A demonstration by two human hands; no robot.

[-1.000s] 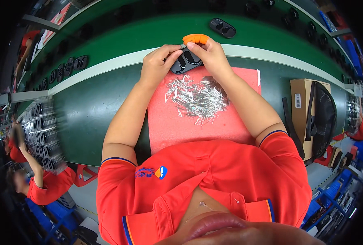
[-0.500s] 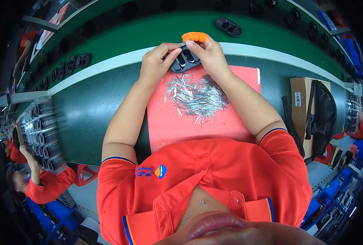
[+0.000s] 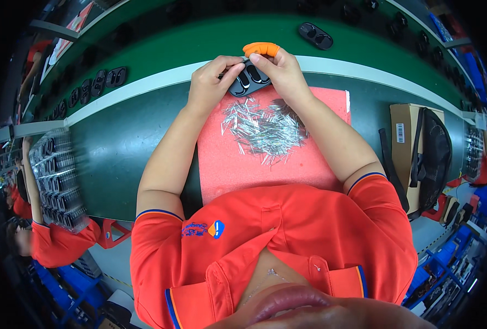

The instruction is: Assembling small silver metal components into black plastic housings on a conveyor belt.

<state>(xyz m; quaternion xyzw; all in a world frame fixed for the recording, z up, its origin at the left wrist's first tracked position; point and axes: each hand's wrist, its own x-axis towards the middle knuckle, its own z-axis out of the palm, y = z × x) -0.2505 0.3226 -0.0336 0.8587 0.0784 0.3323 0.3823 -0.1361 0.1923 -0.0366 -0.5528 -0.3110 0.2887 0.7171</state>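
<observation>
A black oval tray piece (image 3: 247, 86) with two curved recesses, each edged with a bright strip or glint, is held up between both hands at the far side of the pink foam sheet (image 3: 229, 175). My left hand (image 3: 210, 82) pinches its left end, thumb and forefinger close together at the upper rim. My right hand (image 3: 284, 74) grips the upper right end, the thumb on top. Orange covers (image 3: 261, 49) wrap fingers of the right hand. Just below the piece, a loose pile of thin silvery strips (image 3: 268, 134) lies on the foam.
Beyond the bench's pale edge runs a green belt (image 3: 199, 44) carrying similar black pieces (image 3: 315, 36). Clear trays of black parts (image 3: 60, 181) stand at left, beside a co-worker in red (image 3: 68, 241). A cardboard box (image 3: 402, 148) and a black bag (image 3: 435, 153) are at right.
The black pieces on the belt have shifted to the right. At left the co-worker's arm has risen toward the belt. My hands keep almost the same hold on the tray piece.
</observation>
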